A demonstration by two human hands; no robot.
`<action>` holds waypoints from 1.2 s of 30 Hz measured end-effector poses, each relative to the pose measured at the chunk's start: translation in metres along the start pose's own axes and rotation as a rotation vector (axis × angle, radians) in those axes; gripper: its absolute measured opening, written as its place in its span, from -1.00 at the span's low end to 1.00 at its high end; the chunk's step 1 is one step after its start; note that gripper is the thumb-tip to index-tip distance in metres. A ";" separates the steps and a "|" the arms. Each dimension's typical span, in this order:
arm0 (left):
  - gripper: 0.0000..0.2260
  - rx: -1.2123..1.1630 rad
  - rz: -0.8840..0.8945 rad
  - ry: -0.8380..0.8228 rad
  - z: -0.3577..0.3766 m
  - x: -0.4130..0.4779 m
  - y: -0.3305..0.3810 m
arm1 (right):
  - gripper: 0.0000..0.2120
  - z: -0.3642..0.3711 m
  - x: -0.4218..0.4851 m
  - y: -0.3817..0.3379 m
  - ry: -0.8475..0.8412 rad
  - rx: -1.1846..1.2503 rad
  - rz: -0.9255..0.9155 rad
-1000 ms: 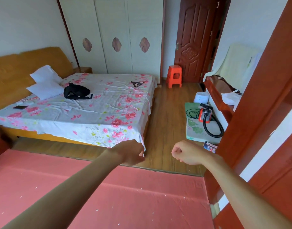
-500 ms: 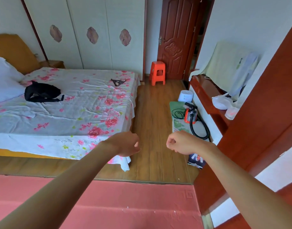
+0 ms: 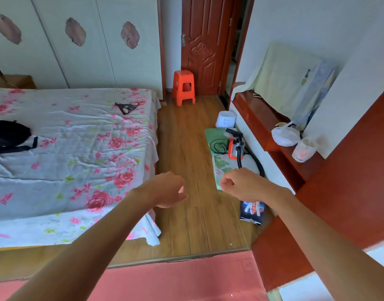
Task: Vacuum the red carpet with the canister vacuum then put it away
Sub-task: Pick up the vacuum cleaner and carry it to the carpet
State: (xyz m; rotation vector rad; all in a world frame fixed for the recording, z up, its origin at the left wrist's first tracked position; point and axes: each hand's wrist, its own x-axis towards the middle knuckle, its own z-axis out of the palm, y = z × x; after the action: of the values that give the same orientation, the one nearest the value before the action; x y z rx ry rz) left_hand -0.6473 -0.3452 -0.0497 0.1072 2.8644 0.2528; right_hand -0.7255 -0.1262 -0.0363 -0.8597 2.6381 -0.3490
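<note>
The left hand (image 3: pixel 168 189) is hanging loosely curled and empty over the wooden floor beside the bed (image 3: pixel 73 153), while the right hand (image 3: pixel 241 184) is reaching out half closed on nothing, with the canister vacuum (image 3: pixel 236 148) sitting beyond it on a folded mat (image 3: pixel 221 164) by the wall, well apart from the red carpet (image 3: pixel 176 279) underfoot. By my reading this is the fetching step, and next the right hand needs to get to the vacuum's handle or hose. Compared with the earlier frame, the vacuum is looming closer and less carpet is showing
</note>
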 end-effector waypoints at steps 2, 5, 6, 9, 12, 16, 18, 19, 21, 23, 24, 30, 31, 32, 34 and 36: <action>-0.72 0.009 0.011 0.011 -0.007 0.027 -0.010 | -0.77 -0.003 0.024 0.010 -0.017 0.003 0.015; -0.72 0.022 0.024 0.005 -0.020 0.069 -0.023 | -0.75 -0.010 0.063 0.028 -0.024 0.031 0.039; -0.72 0.024 0.025 0.001 -0.024 0.084 -0.027 | -0.75 -0.013 0.078 0.035 -0.025 0.040 0.046; -0.73 0.038 0.024 -0.005 -0.037 0.133 -0.042 | -0.75 -0.024 0.128 0.056 -0.019 0.073 0.057; -0.73 0.038 0.001 -0.005 -0.058 0.185 -0.059 | -0.72 -0.042 0.183 0.075 -0.011 0.099 0.063; -0.72 0.010 -0.019 0.008 -0.092 0.251 -0.079 | -0.73 -0.074 0.251 0.097 -0.039 0.116 0.069; -0.74 -0.016 -0.021 0.028 -0.105 0.281 -0.091 | -0.77 -0.091 0.283 0.105 -0.031 0.103 0.059; -0.74 -0.026 -0.023 0.028 -0.110 0.294 -0.097 | -0.79 -0.097 0.299 0.108 -0.034 0.086 0.047; -0.75 -0.030 -0.030 0.003 -0.117 0.318 -0.111 | -0.77 -0.105 0.331 0.113 -0.049 0.080 0.041; -0.74 -0.022 -0.023 -0.019 -0.123 0.346 -0.129 | -0.74 -0.107 0.364 0.119 -0.075 0.088 0.043; -0.74 -0.021 -0.024 -0.029 -0.126 0.360 -0.139 | -0.73 -0.108 0.380 0.121 -0.084 0.086 0.049; -0.73 0.005 0.023 -0.040 -0.151 0.462 -0.203 | -0.68 -0.134 0.472 0.126 -0.092 0.123 0.114; -0.73 0.007 0.036 -0.038 -0.158 0.478 -0.213 | -0.69 -0.141 0.486 0.126 -0.088 0.131 0.137; -0.72 0.013 0.052 -0.040 -0.166 0.495 -0.222 | -0.70 -0.148 0.502 0.127 -0.082 0.140 0.151; -0.71 0.022 0.082 -0.066 -0.182 0.526 -0.239 | -0.74 -0.160 0.531 0.130 -0.078 0.146 0.183; -0.71 0.038 0.106 -0.097 -0.195 0.555 -0.256 | -0.76 -0.172 0.557 0.133 -0.065 0.154 0.212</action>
State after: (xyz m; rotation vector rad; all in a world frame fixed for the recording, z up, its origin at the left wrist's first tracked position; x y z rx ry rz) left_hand -1.2464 -0.5755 -0.0513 0.2718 2.7713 0.2071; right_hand -1.2843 -0.3376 -0.0604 -0.5287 2.5713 -0.4533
